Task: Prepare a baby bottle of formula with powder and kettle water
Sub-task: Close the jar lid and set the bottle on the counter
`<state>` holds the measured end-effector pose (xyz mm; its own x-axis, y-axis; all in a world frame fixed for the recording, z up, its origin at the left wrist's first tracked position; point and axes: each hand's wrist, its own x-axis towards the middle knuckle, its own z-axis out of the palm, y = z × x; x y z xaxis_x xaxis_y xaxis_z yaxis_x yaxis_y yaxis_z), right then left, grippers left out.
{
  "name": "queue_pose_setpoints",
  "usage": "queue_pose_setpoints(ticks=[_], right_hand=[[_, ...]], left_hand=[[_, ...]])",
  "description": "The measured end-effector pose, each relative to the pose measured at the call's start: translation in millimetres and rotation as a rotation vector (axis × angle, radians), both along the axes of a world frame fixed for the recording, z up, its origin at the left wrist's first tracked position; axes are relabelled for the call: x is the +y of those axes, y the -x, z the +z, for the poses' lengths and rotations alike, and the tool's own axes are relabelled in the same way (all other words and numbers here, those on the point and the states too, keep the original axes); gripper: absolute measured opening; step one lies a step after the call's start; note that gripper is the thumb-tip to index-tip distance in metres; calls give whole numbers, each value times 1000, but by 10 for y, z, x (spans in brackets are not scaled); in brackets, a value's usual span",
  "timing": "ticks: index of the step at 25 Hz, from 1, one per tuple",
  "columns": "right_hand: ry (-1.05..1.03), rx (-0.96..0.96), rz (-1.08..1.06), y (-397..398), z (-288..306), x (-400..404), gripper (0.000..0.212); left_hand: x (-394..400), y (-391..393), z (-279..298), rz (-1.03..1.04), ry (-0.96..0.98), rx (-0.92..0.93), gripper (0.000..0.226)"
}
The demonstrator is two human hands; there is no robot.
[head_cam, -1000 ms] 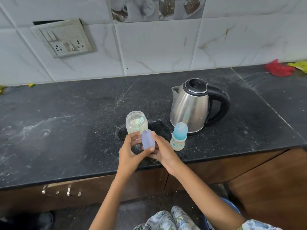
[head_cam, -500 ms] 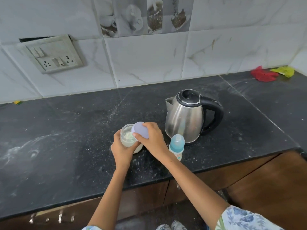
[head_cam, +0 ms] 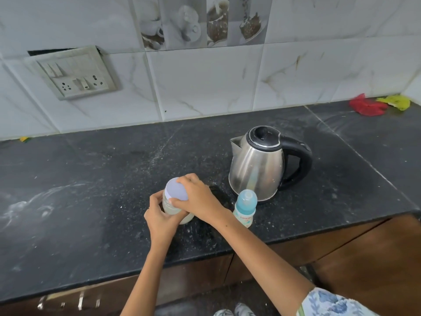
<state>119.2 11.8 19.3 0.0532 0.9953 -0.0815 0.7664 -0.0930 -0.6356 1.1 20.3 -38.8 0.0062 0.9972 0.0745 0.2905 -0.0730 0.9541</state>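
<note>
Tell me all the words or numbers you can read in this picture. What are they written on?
Baby bottle: it has a pinkish printed label low on its side, but the letters are too small and blurred to read.
Kettle: no words or numbers show.
Jar and its lid, held in both hands: no writing shows.
Switch plate on the wall: no readable marks.
So nothing here can be read for certain.

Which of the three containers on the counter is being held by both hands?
The glass jar of powder: the left hand grips its side while the right hand presses the lilac lid onto it. The kettle and baby bottle stand untouched.
</note>
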Motion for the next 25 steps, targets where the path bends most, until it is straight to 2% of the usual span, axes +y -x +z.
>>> queue_pose_setpoints(ticks=[3, 6, 12, 15, 18, 20, 23, 25], right_hand=[[-9, -97, 83, 80, 15, 45, 59], [-22, -5, 85, 35, 27, 59, 58], [-80, -157, -178, 80, 30, -26, 55], [-136, 9, -227, -54, -33, -16, 38], [-107, 209, -88, -41, -98, -64, 34], [-148, 172, -111, -5, -168, -154, 33], [-264, 196, -253, -47, -235, -237, 21], [-254, 252, -203, -55, -242, -207, 29]], left_hand=[[-4, -4, -15, 20, 7, 5, 73], [-17, 5, -25, 18, 24, -14, 75], [1, 10, -67, 38, 50, 8, 72], [19, 22, -86, 35, 33, 35, 73], [10, 15, -55, 36, 50, 23, 72], [13, 12, -53, 42, 62, 15, 73], [11, 23, -63, 43, 48, 34, 73], [3, 23, -54, 43, 46, 35, 73]])
